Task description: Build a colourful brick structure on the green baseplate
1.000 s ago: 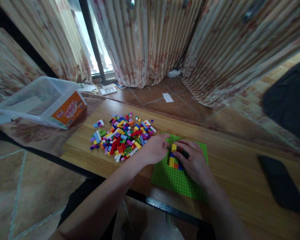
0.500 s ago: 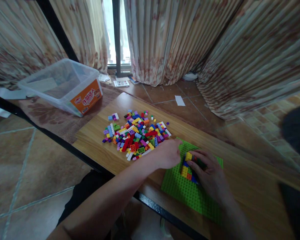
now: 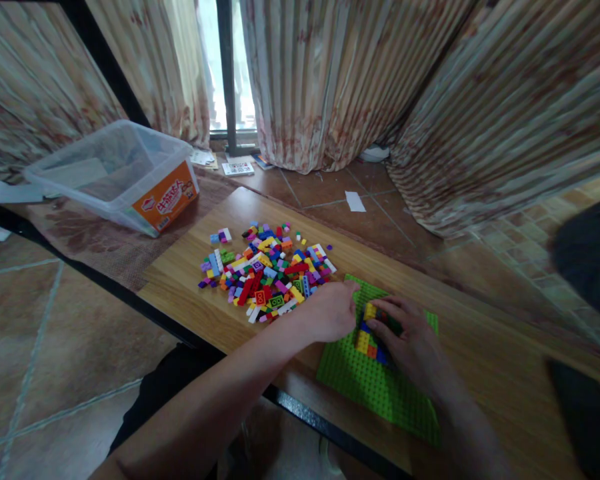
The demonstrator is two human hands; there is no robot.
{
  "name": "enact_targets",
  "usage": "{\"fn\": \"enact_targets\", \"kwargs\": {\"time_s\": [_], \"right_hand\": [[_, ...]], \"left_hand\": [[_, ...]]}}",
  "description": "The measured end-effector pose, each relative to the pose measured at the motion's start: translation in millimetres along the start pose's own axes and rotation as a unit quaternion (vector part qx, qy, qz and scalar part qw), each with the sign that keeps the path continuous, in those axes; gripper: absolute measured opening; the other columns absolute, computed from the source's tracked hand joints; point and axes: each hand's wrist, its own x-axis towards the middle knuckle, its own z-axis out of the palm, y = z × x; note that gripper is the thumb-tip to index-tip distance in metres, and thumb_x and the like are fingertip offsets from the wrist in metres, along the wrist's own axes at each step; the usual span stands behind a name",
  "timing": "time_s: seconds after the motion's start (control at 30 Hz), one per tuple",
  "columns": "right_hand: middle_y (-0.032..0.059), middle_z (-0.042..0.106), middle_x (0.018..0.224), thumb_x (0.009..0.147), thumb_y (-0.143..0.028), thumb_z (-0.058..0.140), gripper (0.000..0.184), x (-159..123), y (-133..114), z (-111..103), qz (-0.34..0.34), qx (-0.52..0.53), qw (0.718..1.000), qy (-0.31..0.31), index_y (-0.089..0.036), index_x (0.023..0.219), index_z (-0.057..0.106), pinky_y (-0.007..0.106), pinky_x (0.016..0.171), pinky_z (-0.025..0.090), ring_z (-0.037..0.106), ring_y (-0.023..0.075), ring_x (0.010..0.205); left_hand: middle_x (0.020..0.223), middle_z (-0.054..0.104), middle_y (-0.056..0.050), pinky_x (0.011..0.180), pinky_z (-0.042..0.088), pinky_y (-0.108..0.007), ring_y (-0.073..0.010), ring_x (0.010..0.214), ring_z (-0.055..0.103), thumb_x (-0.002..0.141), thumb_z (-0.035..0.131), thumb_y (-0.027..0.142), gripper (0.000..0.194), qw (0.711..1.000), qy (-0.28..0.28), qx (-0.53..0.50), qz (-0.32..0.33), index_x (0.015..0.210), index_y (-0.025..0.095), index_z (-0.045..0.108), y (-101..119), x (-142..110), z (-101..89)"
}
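Observation:
A green studded baseplate (image 3: pixel 375 387) lies on the wooden table. On it stands a low block of joined toy bricks (image 3: pixel 364 341) in yellow, blue, orange and other colours. My right hand (image 3: pixel 410 337) is wrapped over the right side of this block, thumb and fingers on its upper part, covering some bricks. My left hand (image 3: pixel 333 310) is closed at the baseplate's left edge, near its far corner. Its curled fingers are mostly out of sight, so what they hold cannot be made out. Just left of that hand spreads a pile of loose toy bricks (image 3: pixel 260 267).
A clear plastic bin (image 3: pixel 115 193) with an orange label stands at the left, beyond the table (image 3: pixel 180 280). A dark flat object (image 3: pixel 580 407) lies at the table's right. Paper (image 3: pixel 355 201) and a booklet (image 3: pixel 238 169) lie past the far edge, before curtains (image 3: pixel 300 87).
The whole view has shifted slightly, so everything sits a little further left. Both hands keep nearly the same places at the baseplate and the brick block.

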Motion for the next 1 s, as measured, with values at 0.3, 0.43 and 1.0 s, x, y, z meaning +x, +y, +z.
{"fn": "enact_targets", "kwargs": {"time_s": [0.3,0.43,1.0], "right_hand": [[0.0083,0.064,0.12,0.09,-0.044,0.054,0.031,-6,-12,9,0.017,-0.03,0.998,0.043,-0.029,0.114,0.069,0.052,0.096,0.045,0.057,0.0306,0.112],[0.0118,0.062,0.125,0.084,-0.049,0.062,0.051,-15,-12,7,0.049,0.01,0.994,0.093,-0.023,0.128,0.059,0.051,0.098,0.045,0.056,0.0308,0.116],[0.0078,0.064,0.111,0.087,-0.032,0.06,0.019,-17,-3,0,0.081,0.056,0.985,0.143,-0.027,0.098,0.074,0.047,0.096,0.047,0.059,0.0258,0.106]], "left_hand": [[0.109,0.073,-0.013,0.09,0.054,-0.035,-0.0225,0.098,0.069,0.087,0.042,0.011,0.044,0.999,0.032,-0.016,0.029,0.128,0.01,0.058,4,1,11.6],[0.107,0.073,-0.014,0.089,0.055,-0.037,-0.0235,0.097,0.07,0.089,0.042,0.012,0.044,0.999,0.04,-0.018,0.027,0.13,0.009,0.057,5,2,14.9],[0.114,0.072,-0.01,0.098,0.051,-0.035,-0.021,0.105,0.068,0.087,0.044,0.009,0.046,0.998,0.04,0.003,0.044,0.131,0.013,0.057,8,5,16.6]]}}
